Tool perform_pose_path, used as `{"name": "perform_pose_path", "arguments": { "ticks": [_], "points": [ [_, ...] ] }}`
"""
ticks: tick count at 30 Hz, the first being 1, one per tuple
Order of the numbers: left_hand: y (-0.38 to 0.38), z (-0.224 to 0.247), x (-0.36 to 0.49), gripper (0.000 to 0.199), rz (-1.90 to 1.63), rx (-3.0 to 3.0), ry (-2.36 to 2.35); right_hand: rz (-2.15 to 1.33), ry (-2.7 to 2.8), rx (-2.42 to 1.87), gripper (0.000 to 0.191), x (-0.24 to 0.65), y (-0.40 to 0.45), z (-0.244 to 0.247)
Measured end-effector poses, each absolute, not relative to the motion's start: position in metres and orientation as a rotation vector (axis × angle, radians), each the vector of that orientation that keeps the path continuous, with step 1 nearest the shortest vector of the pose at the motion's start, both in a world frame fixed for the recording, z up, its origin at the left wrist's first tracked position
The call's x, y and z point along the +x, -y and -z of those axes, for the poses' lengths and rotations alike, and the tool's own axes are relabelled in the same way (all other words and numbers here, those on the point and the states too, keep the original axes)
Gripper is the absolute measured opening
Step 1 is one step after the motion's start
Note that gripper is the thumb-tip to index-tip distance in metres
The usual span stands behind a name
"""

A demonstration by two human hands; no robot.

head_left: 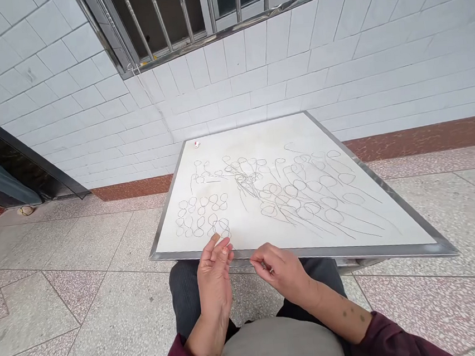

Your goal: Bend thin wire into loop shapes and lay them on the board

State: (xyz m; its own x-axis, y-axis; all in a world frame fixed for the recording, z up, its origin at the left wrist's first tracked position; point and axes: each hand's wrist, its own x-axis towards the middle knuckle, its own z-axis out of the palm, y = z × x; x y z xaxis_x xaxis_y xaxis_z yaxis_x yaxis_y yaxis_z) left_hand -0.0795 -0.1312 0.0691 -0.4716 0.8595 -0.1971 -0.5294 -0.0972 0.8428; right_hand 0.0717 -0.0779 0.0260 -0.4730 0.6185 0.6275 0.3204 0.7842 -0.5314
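My left hand (217,275) is closed in a pinch just over the table's near edge. A dark, thin looped wire (220,222) rises from its fingertips and overlaps the loops behind it. To the right, my right hand (283,270) is also pinched, thumb against forefinger; whatever lies between them is too small to make out. Small paired wire loops (202,205) lie in short rows at the left of the white tabletop (234,139). Long-tailed looped wires (302,194) spread in a loose fan across the middle and right.
Grey metal trim (374,251) borders the tabletop. A small red-and-white item (197,144) sits at its far left corner. Behind stands a white tiled wall (238,97) with a barred window (221,6). My knees (184,286) are under the near edge.
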Motion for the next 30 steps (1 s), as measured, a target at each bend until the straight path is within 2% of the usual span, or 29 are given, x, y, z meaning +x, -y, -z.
{"name": "perform_pose_path", "arguments": {
  "ticks": [7,11,17,21,30],
  "points": [
    [0.136,-0.069,-0.082,0.033,-1.826,0.384,-1.125,-0.475,2.171,-0.613,0.013,0.060,0.090,-0.024],
    [0.137,-0.070,-0.086,0.030,-1.812,0.437,-1.137,-0.829,2.114,-0.629,0.004,0.057,0.093,-0.024],
    [0.146,-0.079,-0.085,0.043,-1.567,0.773,-1.263,-1.622,1.494,-0.691,0.028,0.053,0.080,-0.043],
    [0.148,-0.083,-0.082,0.046,-1.483,0.798,-1.296,-1.762,1.361,-0.689,0.026,0.053,0.075,-0.052],
    [0.150,-0.078,-0.084,0.045,-1.557,0.703,-1.135,-2.025,1.057,-0.668,0.024,0.051,0.083,-0.056]
  ]
}}
